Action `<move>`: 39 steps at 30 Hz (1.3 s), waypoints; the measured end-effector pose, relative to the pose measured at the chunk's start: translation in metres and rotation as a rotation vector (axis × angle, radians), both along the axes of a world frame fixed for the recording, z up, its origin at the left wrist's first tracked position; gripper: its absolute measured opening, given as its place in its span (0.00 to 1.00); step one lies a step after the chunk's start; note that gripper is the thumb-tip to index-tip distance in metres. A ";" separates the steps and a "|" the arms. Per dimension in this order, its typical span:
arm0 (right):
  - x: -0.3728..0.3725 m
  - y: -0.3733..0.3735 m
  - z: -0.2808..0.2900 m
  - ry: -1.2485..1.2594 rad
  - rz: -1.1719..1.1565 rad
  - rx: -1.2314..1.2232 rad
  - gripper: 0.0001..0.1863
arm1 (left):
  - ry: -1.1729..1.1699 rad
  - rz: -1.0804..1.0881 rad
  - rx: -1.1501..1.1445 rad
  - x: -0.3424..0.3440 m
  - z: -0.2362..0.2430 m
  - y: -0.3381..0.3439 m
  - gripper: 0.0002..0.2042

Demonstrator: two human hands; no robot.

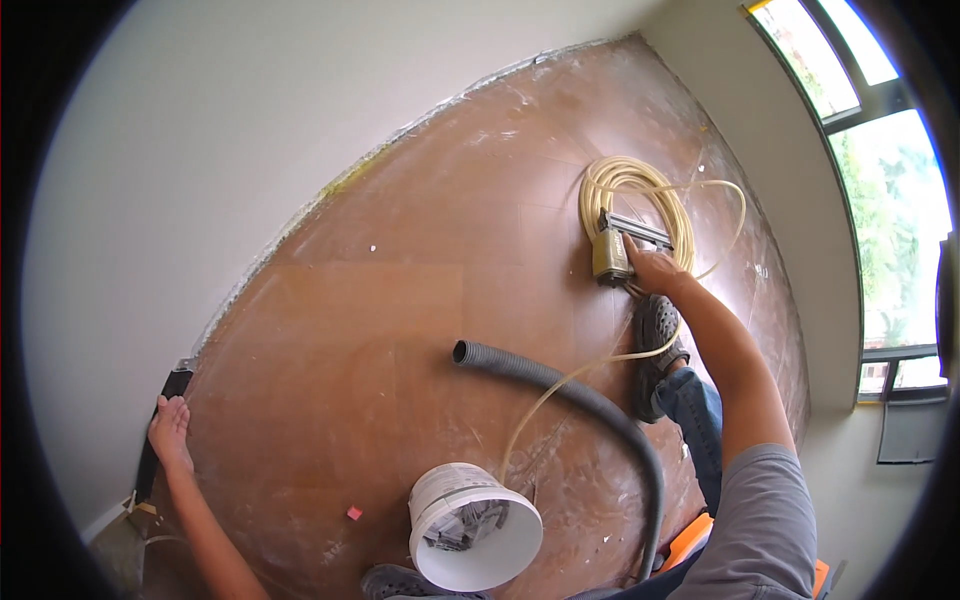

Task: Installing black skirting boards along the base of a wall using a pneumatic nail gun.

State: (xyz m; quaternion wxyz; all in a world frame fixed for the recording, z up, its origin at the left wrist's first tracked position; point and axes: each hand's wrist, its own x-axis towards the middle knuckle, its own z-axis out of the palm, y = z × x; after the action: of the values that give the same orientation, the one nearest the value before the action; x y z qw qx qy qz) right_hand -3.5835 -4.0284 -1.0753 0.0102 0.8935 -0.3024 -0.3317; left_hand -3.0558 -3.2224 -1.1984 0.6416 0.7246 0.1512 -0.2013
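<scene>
At the far left, my left hand (pixel 171 430) lies with outstretched fingers against a dark strip of baseboard (pixel 178 384) at the foot of the wall. Over on the right, my right hand (pixel 655 268) is closed around the handle of a nail gun (pixel 611 256), partly hidden by the fingers. The gun has a worn yellowish body and a long metal magazine, and lies on its side over a coil of pale yellow air hose (pixel 682 222). A loose length of that hose runs back past my shoe toward the bucket.
A white bucket (pixel 430 487) with dark strips inside stands close to me. A grey corrugated hose (pixel 590 398) curves across the brown floor (pixel 420 300). My shoe (pixel 655 325) is beside the coil. Walls meet at the far corner, with a window (pixel 890 190) on the right.
</scene>
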 end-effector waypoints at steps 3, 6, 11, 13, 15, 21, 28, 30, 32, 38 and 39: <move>0.024 0.025 -0.002 -0.045 0.121 0.111 0.51 | 0.019 0.028 0.000 -0.006 0.009 0.026 0.25; 0.026 0.054 0.018 -0.155 0.055 0.053 0.47 | 0.021 0.018 -0.153 -0.020 0.022 -0.028 0.22; 0.072 0.187 0.050 -0.353 0.109 -0.022 0.47 | 0.013 0.036 -0.208 -0.019 0.029 -0.062 0.17; 0.117 0.265 0.059 -0.388 0.118 0.124 0.49 | 0.002 0.050 -0.175 -0.021 0.037 -0.055 0.19; 0.165 0.333 0.049 -0.267 0.161 0.176 0.49 | -0.023 0.062 -0.206 -0.020 0.037 -0.046 0.21; 0.248 0.483 -0.026 -0.446 0.459 0.257 0.40 | -0.014 0.116 -0.229 -0.029 0.034 -0.071 0.22; 0.320 0.578 -0.058 -0.655 0.693 0.184 0.31 | -0.072 0.149 -0.170 -0.031 0.032 -0.078 0.23; 0.329 0.583 -0.060 -0.654 0.717 0.159 0.30 | -0.095 0.145 -0.164 -0.034 0.032 -0.080 0.24; 0.335 0.582 -0.063 -0.642 0.795 0.113 0.30 | -0.103 0.122 -0.146 -0.034 0.035 -0.079 0.25; 0.341 0.577 -0.067 -0.648 0.849 0.100 0.30 | -0.126 0.143 -0.155 -0.036 0.034 -0.081 0.24; 0.342 0.576 -0.069 -0.649 0.841 0.106 0.29 | -0.122 0.144 -0.160 -0.036 0.033 -0.082 0.24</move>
State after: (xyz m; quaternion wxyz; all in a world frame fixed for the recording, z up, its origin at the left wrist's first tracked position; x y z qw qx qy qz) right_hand -3.2419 -3.4520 -1.1438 0.0028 0.9936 0.1115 -0.0203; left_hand -3.0922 -3.3047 -1.1656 0.7181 0.6693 0.1468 -0.1216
